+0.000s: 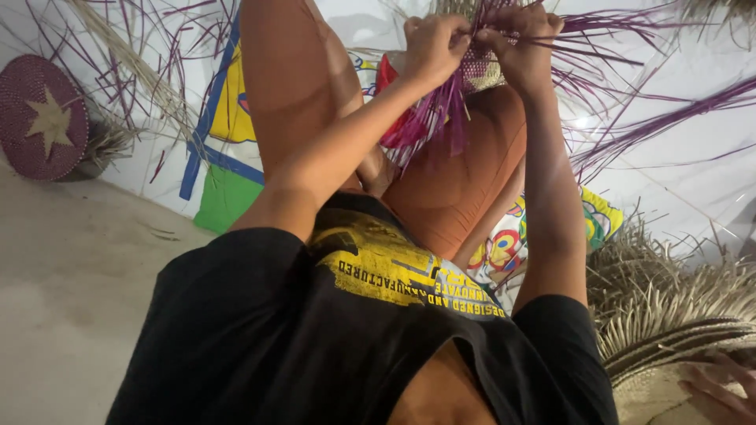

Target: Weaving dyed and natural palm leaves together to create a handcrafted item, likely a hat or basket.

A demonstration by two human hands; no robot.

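From the head view, the picture reads upside down: the person's black shirt (315, 338) fills the bottom and both arms reach toward the top edge. The left hand (431, 46) is closed, its fingers (453, 31) pinched on the purple strands (441, 118) at the edge of a small woven piece (482, 72) of purple and pale straw. The right hand (521, 43) is also curled shut, gripping the same woven piece from the other side, the two hands touching. The piece sits above the orange-clad knees (457, 189), loose strands fanning out over the white floor (654, 181). A round purple mat with a pale star (43, 118) lies well apart at the left, and a straw weave (677, 338) lies lower right, where another person's hand (720, 389) rests on it
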